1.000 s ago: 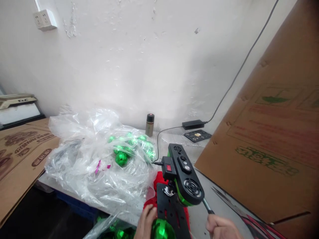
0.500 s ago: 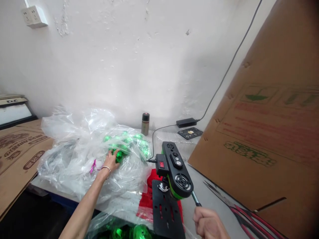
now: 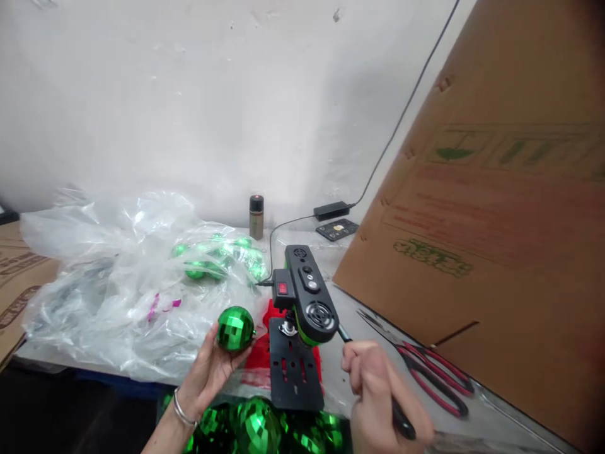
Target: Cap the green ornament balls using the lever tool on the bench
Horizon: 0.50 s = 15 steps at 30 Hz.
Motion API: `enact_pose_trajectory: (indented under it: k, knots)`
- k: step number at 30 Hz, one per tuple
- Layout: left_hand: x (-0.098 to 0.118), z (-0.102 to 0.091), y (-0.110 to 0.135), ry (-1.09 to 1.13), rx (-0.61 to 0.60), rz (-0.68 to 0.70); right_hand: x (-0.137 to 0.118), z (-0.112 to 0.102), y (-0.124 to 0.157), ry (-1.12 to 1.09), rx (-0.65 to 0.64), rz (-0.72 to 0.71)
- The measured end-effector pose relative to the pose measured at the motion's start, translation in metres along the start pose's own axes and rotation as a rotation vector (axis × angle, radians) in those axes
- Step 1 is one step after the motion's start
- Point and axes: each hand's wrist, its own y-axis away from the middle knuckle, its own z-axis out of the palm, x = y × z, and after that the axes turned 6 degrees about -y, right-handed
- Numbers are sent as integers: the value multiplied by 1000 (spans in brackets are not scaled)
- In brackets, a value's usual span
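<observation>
Just in front of the plastic bag, my left hand (image 3: 205, 375) holds a shiny green faceted ball ornament (image 3: 235, 329) in its fingers. A small black-and-green bench machine (image 3: 309, 290) with a red switch stands to the right of that ball, above a slotted black base plate (image 3: 297, 378). My right hand (image 3: 378, 394) is closed around the machine's lever handle (image 3: 403, 421), whose black end sticks out below the fist. More green ball ornaments (image 3: 258, 422) lie together under the front edge of the plate. Other green balls (image 3: 195, 270) sit inside the clear plastic bag (image 3: 108, 309).
Red cloth-like material (image 3: 258, 356) lies under the base plate. Large scissors (image 3: 439, 378) with red-and-black handles rest at right, beside a tall leaning cardboard box (image 3: 472, 189). By the wall are a dark-capped bottle (image 3: 256, 217), a power adapter (image 3: 331, 210) and a phone (image 3: 337, 229).
My left hand has drawn a green ball ornament out of the bag and brought it toward me, close to the machine. My right hand stays on the lever. The view has shifted right.
</observation>
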Motion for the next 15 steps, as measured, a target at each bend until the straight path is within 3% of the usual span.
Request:
enact_pose_trajectory:
  k: [5,8,15]
  knots:
    - [-39,23,-1,-230,-92,-7,5,-8,1,22,-93,-20]
    - [-55,27,6,-378,-120,6,5,-11,3,33,-117,-37]
    - [-85,17,27,-230,-9,2,8,-12,4,37,-129,-79]
